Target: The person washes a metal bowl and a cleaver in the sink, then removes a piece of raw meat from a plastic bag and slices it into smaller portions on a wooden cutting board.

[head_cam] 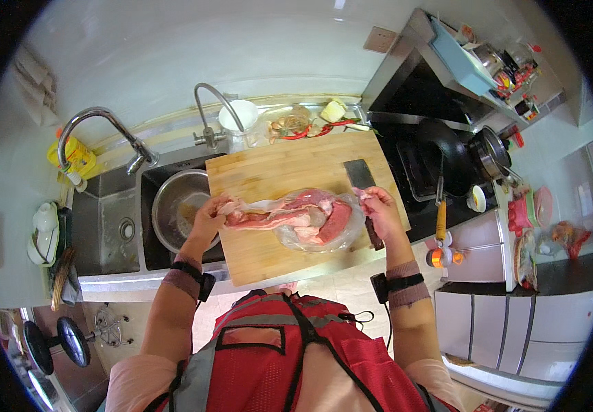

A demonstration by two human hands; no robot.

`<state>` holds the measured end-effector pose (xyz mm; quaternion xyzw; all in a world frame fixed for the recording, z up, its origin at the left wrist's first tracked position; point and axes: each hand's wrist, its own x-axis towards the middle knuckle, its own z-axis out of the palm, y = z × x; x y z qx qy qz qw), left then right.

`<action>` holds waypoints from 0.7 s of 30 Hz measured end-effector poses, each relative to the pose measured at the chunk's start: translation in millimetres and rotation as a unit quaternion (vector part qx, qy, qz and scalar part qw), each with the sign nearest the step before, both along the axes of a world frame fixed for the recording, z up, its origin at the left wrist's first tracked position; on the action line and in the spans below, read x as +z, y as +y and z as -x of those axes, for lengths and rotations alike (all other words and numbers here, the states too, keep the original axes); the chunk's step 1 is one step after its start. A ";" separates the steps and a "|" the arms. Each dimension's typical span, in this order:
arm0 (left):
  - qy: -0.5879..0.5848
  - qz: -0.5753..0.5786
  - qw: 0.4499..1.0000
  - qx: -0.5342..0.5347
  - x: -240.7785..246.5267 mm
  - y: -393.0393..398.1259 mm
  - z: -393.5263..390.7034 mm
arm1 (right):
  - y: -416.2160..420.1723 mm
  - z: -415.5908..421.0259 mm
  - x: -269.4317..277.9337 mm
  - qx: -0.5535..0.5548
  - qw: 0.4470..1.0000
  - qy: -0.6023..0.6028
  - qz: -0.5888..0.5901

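Observation:
A wooden cutting board (255,257) lies before me, with raw meat (337,221) on a clear plastic bag (296,242). My left hand (210,219) grips the left end of a long strip of raw meat (271,221) at the board's left edge. Between the fingers of my right hand (381,211) is a small piece of raw meat (359,193). Beside that hand lies a cleaver (361,174), its blade pointing away from me and its dark handle partly beneath or behind the hand.
A metal bowl (165,206) stands in the double sink (106,247) at the left, below two faucets. Red chillies (322,131) and garlic lie behind the board. On the right are a dark stove (404,201), a wok (440,149) and a pot (488,152).

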<state>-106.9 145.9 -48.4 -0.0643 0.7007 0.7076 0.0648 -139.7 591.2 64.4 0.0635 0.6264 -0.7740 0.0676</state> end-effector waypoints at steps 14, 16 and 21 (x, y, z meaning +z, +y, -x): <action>-0.012 -0.027 1.000 0.004 3.0 -0.2 -2.7 | -22.3 -27.4 -2.3 0.028 0.997 0.064 0.044; -0.006 -0.028 1.000 0.006 2.9 2.0 -2.4 | -26.5 -23.5 -14.6 0.141 0.972 0.108 -0.152; -0.017 -0.024 1.000 0.004 15.8 7.0 -4.6 | -62.7 8.6 -31.5 0.098 0.839 0.240 -0.478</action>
